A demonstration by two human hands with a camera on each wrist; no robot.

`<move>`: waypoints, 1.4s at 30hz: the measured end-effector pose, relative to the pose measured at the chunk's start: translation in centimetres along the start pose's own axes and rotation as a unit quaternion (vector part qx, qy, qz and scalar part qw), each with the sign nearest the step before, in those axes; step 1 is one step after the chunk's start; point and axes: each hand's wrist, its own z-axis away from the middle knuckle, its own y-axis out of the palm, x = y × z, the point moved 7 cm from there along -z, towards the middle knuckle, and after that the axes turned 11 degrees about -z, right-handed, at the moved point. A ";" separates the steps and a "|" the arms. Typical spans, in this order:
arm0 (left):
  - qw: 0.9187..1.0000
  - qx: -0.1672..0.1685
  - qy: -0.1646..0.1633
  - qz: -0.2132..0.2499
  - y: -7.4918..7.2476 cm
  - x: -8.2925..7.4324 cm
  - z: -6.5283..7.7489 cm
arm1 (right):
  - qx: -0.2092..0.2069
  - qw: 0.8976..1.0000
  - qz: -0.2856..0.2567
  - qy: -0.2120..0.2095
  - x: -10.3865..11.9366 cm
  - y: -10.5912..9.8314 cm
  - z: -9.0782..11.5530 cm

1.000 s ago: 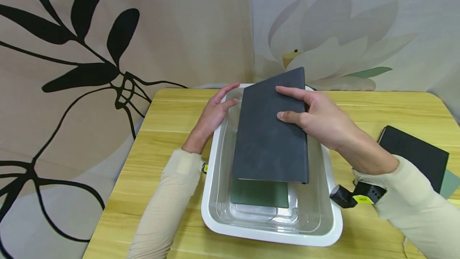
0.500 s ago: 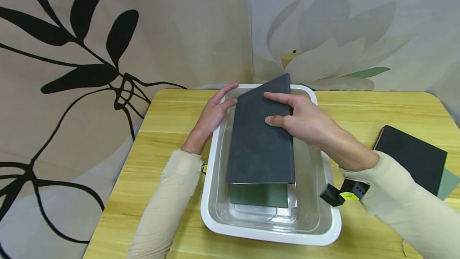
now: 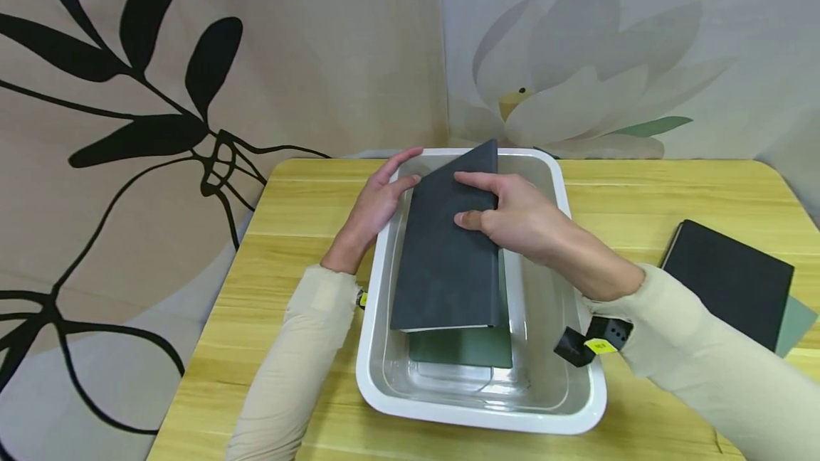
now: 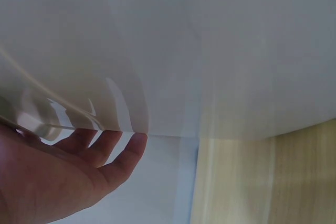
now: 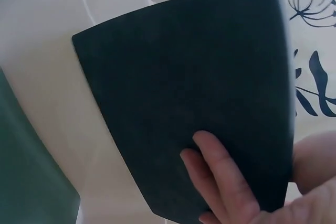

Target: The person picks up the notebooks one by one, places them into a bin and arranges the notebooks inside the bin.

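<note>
In the head view my right hand [image 3: 519,215] holds a dark grey notebook [image 3: 442,269] by its right edge, thumb and index finger on the near cover. The right wrist view shows the other fingers [image 5: 218,166] against the notebook's far cover [image 5: 184,77]. The notebook is tilted, its top corner standing above the far rim of a white plastic tub [image 3: 480,424]. A green notebook [image 3: 458,353] lies flat in the tub, partly hidden beneath the grey one. My left hand [image 3: 374,205] grips the tub's left rim, thumb inside; its fingertips meet the outer wall [image 4: 157,77] in the left wrist view.
On the wooden table [image 3: 640,194], right of the tub, a black notebook [image 3: 730,279] overlaps a light green one [image 3: 794,322], partly hidden by my right sleeve. A curtain [image 3: 359,55] with leaf and flower prints hangs behind the table.
My right hand has carried the grey notebook leftward and slightly lower, over the tub's left side. More of the green notebook shows at its right. My left hand has stayed at the rim.
</note>
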 end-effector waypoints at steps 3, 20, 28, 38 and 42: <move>1.000 0.001 0.000 0.001 0.0 0.0 0.0 | 0.000 1.000 -0.006 0.009 -0.1 0.4 -0.2; 1.000 0.000 -0.012 0.003 0.2 0.3 -0.3 | 0.022 0.996 -0.072 0.037 -1.5 2.2 -0.9; 1.000 0.000 -0.017 0.009 0.3 2.6 -1.6 | 0.024 0.997 -0.066 0.035 -2.2 2.9 -1.0; 1.000 -0.007 -0.013 -0.005 0.1 2.4 -1.7 | 0.032 0.997 -0.060 0.043 -2.6 3.4 -1.1; 1.000 -0.004 -0.014 -0.013 0.1 1.2 -0.9 | 0.035 0.996 -0.058 0.051 -2.9 3.6 -1.2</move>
